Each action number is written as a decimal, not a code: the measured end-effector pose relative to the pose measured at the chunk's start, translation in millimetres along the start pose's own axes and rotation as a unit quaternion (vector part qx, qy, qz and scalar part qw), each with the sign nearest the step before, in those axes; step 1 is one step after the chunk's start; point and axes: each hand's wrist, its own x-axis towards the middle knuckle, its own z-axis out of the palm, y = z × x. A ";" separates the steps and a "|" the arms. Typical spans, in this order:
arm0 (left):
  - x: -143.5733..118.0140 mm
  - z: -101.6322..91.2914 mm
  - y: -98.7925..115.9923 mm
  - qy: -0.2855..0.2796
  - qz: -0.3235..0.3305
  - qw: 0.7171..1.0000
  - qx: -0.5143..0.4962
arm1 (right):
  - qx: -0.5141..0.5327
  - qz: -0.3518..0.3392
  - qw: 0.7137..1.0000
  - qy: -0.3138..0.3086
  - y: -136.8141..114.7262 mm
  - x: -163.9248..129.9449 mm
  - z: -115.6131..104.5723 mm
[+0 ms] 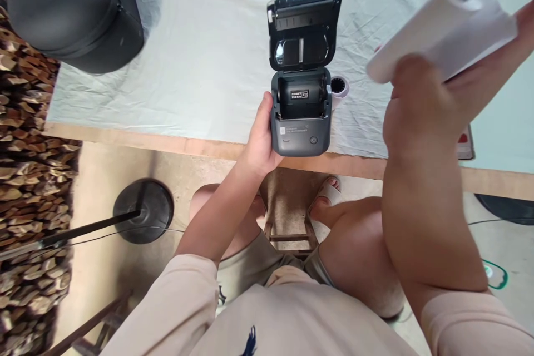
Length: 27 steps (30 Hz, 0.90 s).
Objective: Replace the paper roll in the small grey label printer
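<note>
Gripping open-lidded printer [301, 117] – left hand [261, 139] curled on its side | right hand [421, 105] – closed, seemingly, on white roll [438, 28]

A pale cloth [200, 55] covers the wooden table [167, 144]. A large black case [75, 8] stands at its far left corner. A small white spool [340, 87] lies on the cloth. On the floor, a round black stand base [144, 210] sits beside stacked firewood [29, 178], with a wooden stool [290, 222] nearby.
</note>
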 end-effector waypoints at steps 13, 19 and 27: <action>-4.8 6.9 -0.4 -0.035 0.072 0.996 0.044 | -0.203 -0.143 0.950 -0.188 -29.4 -12.0 17.7; -5.5 -1.7 0.6 -0.016 0.048 0.997 0.060 | -0.090 -0.169 0.928 -0.320 -39.1 -10.5 2.9; -11.2 -6.5 0.0 -0.043 0.036 0.991 0.120 | 0.096 -0.024 0.994 -0.045 -19.1 -0.4 9.1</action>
